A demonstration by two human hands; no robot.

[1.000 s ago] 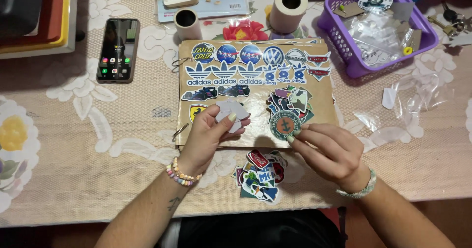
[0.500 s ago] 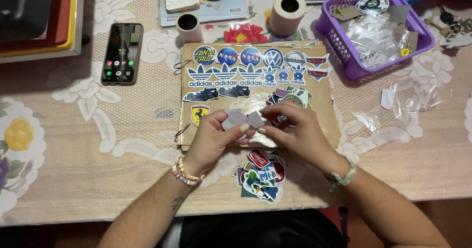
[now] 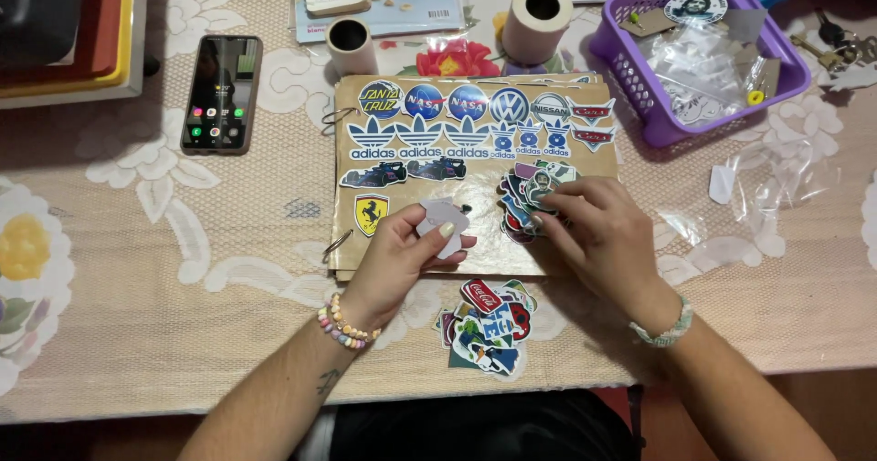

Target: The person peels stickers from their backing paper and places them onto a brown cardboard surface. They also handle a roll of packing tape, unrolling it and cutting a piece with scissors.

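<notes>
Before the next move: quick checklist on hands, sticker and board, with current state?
1. Left hand has a sticker: ok. It pinches a pale sticker piece above the brown board.
2. Printed side of that piece visible: cannot tell; only a whitish face shows.
3. Right hand placed: ok. Its fingers rest on the stack of stickers lying on the board.
4. Bare board space: ok. Plain brown area lies beside the yellow shield sticker.
5. Loose sticker pile within reach: ok. It sits on the tablecloth between the wrists.
6. Phone clear of the work: ok, off to the left.
</notes>
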